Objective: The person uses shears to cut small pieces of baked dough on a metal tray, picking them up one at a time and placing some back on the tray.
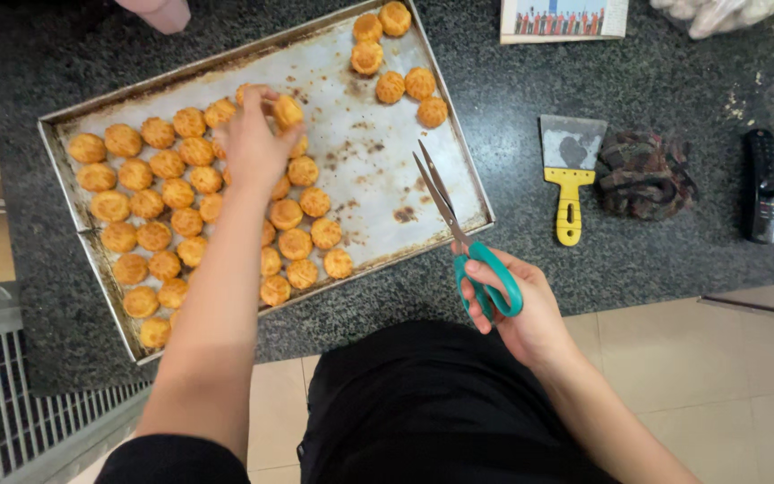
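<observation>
A worn metal baking tray [378,170] lies on a dark speckled counter, its left half packed with several small golden round pastries [150,206]. My left hand [253,143] reaches over them and pinches one pastry [287,111] between its fingertips, lifted just above the others. A small separate group of pastries [400,76] sits at the tray's far right corner. My right hand [512,309] grips teal-handled scissors [468,242] at the counter's near edge, blades slightly apart and pointing up over the tray's bare right part.
Right of the tray lie a yellow-handled scraper [571,170], a crumpled dark patterned cloth [645,175] and a black remote [761,184]. A printed booklet [563,18] and a plastic bag [714,13] sit at the far edge. Tiled floor lies below the counter.
</observation>
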